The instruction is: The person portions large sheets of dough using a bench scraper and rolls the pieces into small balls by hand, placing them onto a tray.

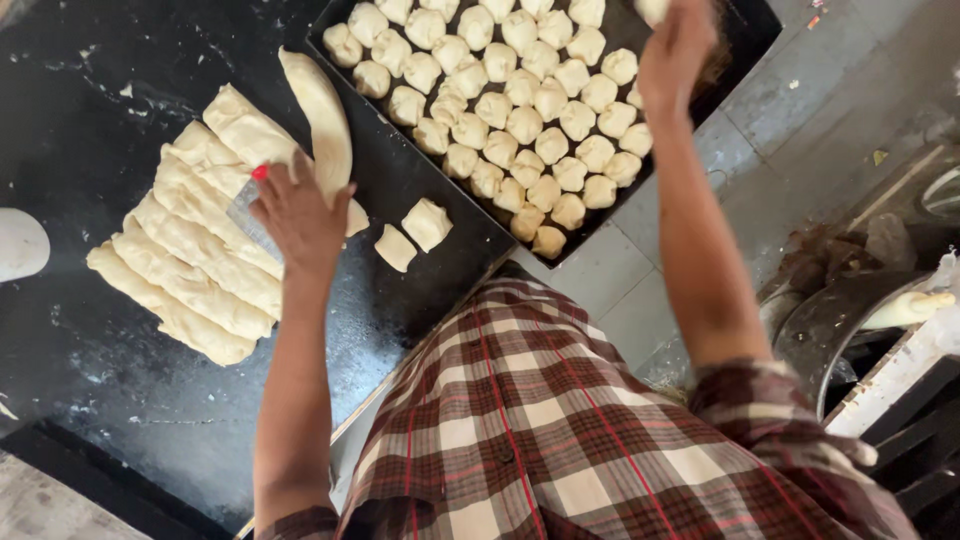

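Note:
My left hand point(298, 212) grips a flat metal scraper point(244, 212) with a red handle tip, next to a long pale dough roll point(322, 118) lying on the black counter point(90, 120). Two cut dough pieces point(427, 223) lie just right of that hand. Several folded dough strips point(190, 262) lie side by side to its left. My right hand point(675, 52) reaches over the black tray point(745, 35), pinching a small dough piece point(652, 8) at the frame's top edge. The tray holds several rows of small dough pieces point(520, 120).
A white rounded lump point(18, 245) sits at the counter's left edge. A grey tiled floor point(800, 130) shows right of the tray. A metal bowl point(830, 320) and cluttered dark items stand at the right. My plaid shirt point(540, 440) fills the lower middle.

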